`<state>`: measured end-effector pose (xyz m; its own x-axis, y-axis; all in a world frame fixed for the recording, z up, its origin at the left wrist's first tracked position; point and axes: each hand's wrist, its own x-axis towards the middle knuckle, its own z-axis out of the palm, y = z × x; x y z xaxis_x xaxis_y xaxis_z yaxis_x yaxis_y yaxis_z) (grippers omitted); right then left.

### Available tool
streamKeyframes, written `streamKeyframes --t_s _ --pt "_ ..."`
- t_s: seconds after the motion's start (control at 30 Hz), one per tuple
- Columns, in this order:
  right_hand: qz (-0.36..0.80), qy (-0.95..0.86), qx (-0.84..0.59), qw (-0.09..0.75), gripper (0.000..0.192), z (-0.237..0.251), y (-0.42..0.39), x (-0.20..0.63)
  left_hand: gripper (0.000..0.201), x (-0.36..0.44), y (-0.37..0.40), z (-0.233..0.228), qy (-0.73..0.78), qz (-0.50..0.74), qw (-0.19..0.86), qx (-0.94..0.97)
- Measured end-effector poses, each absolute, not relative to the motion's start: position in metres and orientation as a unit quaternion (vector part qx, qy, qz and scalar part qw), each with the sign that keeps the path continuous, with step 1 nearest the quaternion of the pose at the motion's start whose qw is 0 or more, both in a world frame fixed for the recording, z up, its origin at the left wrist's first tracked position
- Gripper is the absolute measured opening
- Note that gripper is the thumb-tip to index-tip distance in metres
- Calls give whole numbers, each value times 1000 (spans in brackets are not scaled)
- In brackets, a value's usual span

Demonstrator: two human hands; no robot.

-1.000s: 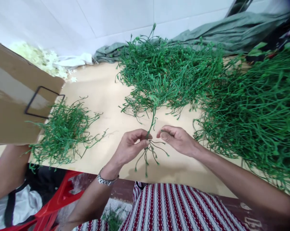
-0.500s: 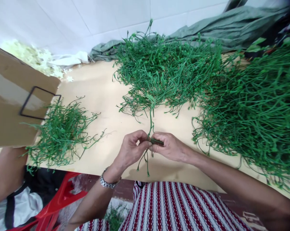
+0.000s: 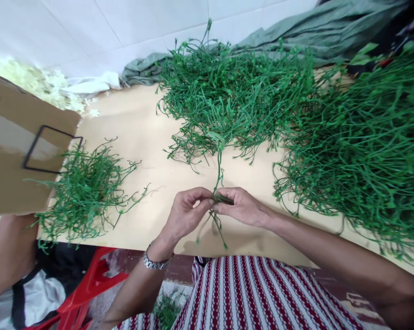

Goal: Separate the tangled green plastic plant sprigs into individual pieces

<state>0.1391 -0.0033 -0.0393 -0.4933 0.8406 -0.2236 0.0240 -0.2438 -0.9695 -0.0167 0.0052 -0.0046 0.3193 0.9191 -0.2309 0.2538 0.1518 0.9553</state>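
Against a white tiled wall [image 3: 131, 23], green stems [image 3: 234, 96] cover the beige table [image 3: 131, 123].

A cardboard box [image 3: 18, 146] sits at the frame's left edge, grey-green cloth [image 3: 296, 32] along the top, a red chair [image 3: 86, 288] lower left.

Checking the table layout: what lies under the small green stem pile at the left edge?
The small green stem pile rests on the tan table, its left part overlapping the cardboard box with a black square mark. The surface directly beneath the stems is covered, so anything there is hidden.
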Motion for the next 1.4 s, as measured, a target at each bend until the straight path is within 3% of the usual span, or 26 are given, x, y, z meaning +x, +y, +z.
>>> streamKeyframes --t_s 0.1,0.33,0.5,0.63,0.8,1.0,1.1,1.33,1.4 --pt "642 -576 -419 284 10 -35 -3 142 6 -16 6 -5 509 282 560 589" --pt "547 -677 -440 223 29 -24 -3 144 8 -16 2 -5 485 297 575 589" --pt "555 -694 -413 202 28 -27 -4 145 12 -14 -3 -10 461 357 610 536" --pt "610 -665 -364 230 32 -30 -2 144 11 -9 -7 -14 428 431 696 384" --pt "643 -629 -314 304 53 -31 -2 138 15 1 -11 -13 401 492 724 270" --pt "655 -623 -254 343 50 -39 -15 133 16 4 -5 -1 358 528 751 168" --pt "668 -634 -233 312 50 -38 -15 139 17 -2 4 4 336 562 729 199" --pt "552 -644 -388 360 44 -24 10 161 10 -5 5 -14 418 519 641 380" --pt "586 -618 -397 343 43 -28 8 154 10 0 1 -19 432 518 616 407"
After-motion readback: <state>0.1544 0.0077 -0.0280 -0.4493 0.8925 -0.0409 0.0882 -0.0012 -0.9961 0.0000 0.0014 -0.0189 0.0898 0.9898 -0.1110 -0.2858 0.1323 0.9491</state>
